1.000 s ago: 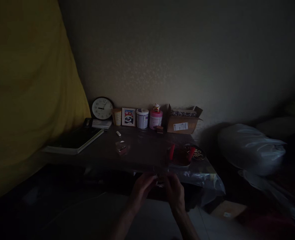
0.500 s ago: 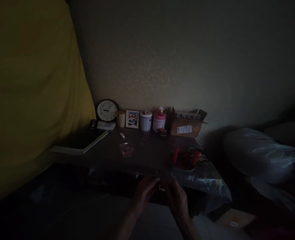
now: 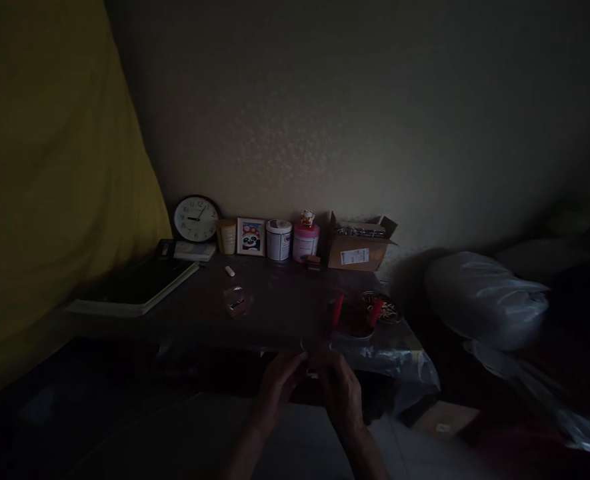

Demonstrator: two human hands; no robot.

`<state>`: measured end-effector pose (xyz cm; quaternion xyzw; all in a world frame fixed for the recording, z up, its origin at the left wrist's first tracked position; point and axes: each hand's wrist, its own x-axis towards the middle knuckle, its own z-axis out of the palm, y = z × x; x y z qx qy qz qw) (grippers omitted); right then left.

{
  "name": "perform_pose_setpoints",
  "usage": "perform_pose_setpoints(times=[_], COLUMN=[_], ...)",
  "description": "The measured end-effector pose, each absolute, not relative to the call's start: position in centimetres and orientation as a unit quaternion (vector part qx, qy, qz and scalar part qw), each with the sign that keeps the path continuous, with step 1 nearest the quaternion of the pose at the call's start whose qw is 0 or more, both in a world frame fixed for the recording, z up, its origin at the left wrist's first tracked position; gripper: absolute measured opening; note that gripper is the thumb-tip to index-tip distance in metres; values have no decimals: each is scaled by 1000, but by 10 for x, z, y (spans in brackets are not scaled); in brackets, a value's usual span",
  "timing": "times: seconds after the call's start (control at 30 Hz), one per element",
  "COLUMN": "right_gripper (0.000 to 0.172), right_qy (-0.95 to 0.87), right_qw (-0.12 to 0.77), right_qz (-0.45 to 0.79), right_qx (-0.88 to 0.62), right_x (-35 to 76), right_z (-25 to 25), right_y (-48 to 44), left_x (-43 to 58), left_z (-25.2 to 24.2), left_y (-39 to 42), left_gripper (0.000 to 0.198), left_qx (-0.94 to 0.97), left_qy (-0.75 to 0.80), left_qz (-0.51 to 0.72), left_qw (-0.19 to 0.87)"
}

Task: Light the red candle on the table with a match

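The room is very dark. My left hand (image 3: 281,385) and my right hand (image 3: 342,393) are close together just below the front edge of a dark table (image 3: 275,313). Their fingertips meet around a small pale object (image 3: 313,371) that I cannot make out. Both hands have the fingers curled in a pinch. On the table just beyond them stands a red container (image 3: 353,315) next to a small dish of pale bits (image 3: 389,309). A small reddish box (image 3: 235,301) lies toward the table's middle.
Along the wall stand a round clock (image 3: 195,218), a panda picture frame (image 3: 251,236), a white tin (image 3: 279,239), a pink jar (image 3: 305,239) and an open cardboard box (image 3: 359,244). A dark notebook (image 3: 135,288) lies left. A yellow curtain (image 3: 49,167) hangs left; a white bag (image 3: 485,297) sits right.
The view has shifted slightly, so everything sits a little further left now. My hands remain together in front of the table edge, still pinching the small object.
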<state>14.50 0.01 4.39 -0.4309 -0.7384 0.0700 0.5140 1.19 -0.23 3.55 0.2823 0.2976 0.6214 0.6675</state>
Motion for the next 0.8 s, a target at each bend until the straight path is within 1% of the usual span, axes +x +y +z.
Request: perform_pose_setpoints(times=[0.13, 0.33, 0.47, 0.53, 0.6, 0.63, 0.7, 0.8], right_gripper=[13, 17, 19, 22, 24, 24, 24, 22], right_qy=[-735, -733, -715, -741, -769, -768, -731, -672], right_qw=[528, 512, 542, 520, 475, 459, 456, 493], right_qz=[58, 40, 18, 15, 12, 4, -17, -7], right_qx=[-421, -446, -441, -425, -426, -445, -507, -552], right_x=[146, 151, 152, 151, 151, 153, 157, 168], right_z=[43, 48, 59, 58, 52, 47, 38, 33], right_y=[1, 7, -3, -5, -1, 4, 15, 27], left_x=[14, 15, 17, 17, 17, 16, 13, 8], left_z=[39, 40, 35, 35, 38, 40, 44, 45], left_y=[-3, -3, 7, 9, 6, 4, -2, -7], left_gripper=[19, 22, 24, 23, 22, 22, 24, 26], left_qx=[279, 287, 229, 214, 227, 240, 267, 274], left_qy=[304, 280, 339, 363, 351, 337, 315, 311], left_qz=[619, 630, 632, 631, 637, 638, 636, 635], left_qw=[668, 665, 659, 651, 648, 650, 652, 652])
